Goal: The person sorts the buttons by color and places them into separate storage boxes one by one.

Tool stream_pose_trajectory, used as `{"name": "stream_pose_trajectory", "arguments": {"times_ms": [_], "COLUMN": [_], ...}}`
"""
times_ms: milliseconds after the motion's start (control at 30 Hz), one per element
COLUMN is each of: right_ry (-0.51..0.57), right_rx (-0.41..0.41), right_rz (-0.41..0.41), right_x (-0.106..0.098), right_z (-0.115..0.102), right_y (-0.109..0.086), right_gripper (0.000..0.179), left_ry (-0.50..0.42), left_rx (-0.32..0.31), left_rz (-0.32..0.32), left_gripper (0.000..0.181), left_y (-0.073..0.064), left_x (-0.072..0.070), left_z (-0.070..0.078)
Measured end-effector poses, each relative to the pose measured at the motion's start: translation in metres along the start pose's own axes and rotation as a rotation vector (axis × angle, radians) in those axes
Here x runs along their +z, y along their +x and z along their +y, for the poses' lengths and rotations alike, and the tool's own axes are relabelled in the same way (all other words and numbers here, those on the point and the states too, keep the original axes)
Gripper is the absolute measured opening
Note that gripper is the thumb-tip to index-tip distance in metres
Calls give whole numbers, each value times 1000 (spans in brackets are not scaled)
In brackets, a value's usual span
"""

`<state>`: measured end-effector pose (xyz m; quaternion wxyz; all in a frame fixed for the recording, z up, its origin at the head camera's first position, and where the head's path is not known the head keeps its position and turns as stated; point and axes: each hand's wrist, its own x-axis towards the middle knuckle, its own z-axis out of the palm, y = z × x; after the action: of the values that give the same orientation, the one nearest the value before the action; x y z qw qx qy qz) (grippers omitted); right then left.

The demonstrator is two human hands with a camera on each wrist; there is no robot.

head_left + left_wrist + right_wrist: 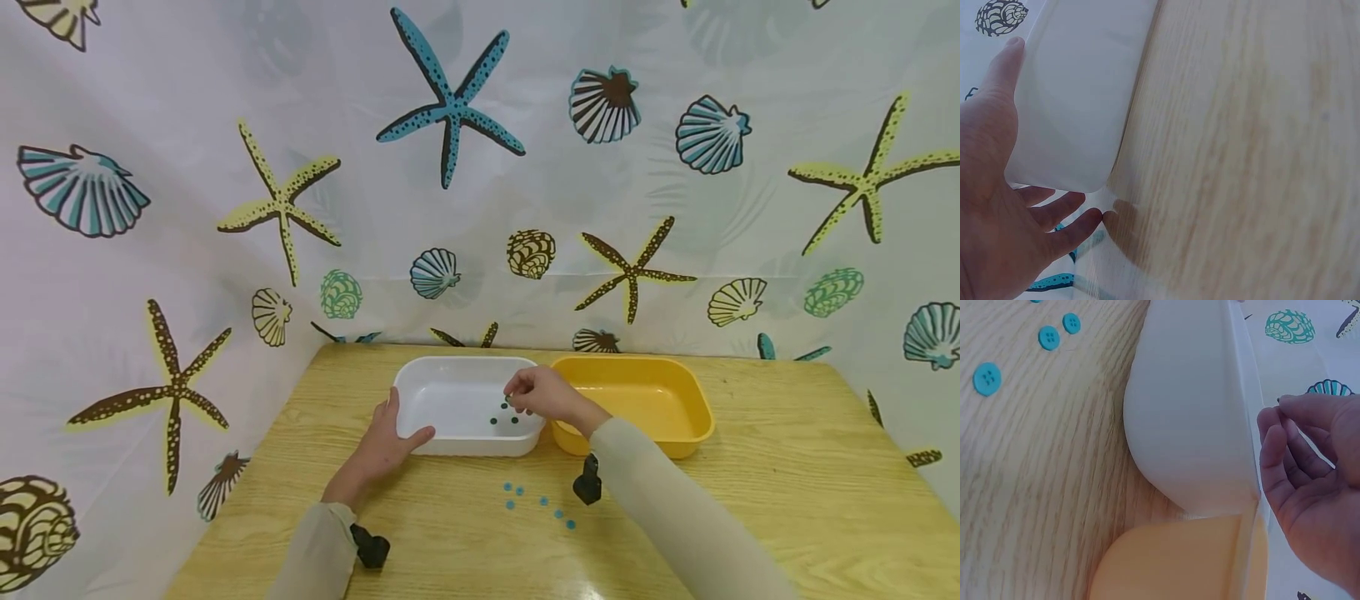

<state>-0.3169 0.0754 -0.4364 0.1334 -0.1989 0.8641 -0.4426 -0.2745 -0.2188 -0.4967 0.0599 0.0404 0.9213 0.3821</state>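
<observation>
My left hand (384, 442) rests against the left front corner of a white tub (450, 445), thumb along the front and fingers at the end wall. In the left wrist view its fingers are spread and fairly straight. Over the tub's right end, my right hand (542, 393) pinches a small dark green button (1279, 400) between thumb and fingertips; most of it is hidden. Below that hand, dark green buttons (493, 421) lie on the tub floor. Several blue buttons (543, 501), with holes visible in the right wrist view, are scattered on the table in front.
A yellow tub (678, 450) stands right beside the white one, under my right forearm. Both are near the back of the wooden table (787, 467). A curtain (525, 317) printed with shells and starfish hangs behind and at the sides.
</observation>
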Motion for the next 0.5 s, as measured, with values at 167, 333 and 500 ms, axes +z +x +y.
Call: {"name": "stream_pose_trajectory", "arguments": {"times_ms": [167, 333, 500], "right_ry": [-22, -20, -7], "right_rx": [31, 43, 61], "right_rz": [12, 36, 56], "right_x": [3, 7, 12], "right_z": [-2, -2, 0], "right_y": [6, 12, 17], "right_gripper": [16, 15, 14], "left_ry": [0, 8, -1], "left_rx": [4, 5, 1], "left_rz": [5, 7, 11], "left_gripper": [109, 111, 112], "left_y": [0, 0, -1], "left_x": [1, 1, 0], "left_z": [-2, -2, -2]}}
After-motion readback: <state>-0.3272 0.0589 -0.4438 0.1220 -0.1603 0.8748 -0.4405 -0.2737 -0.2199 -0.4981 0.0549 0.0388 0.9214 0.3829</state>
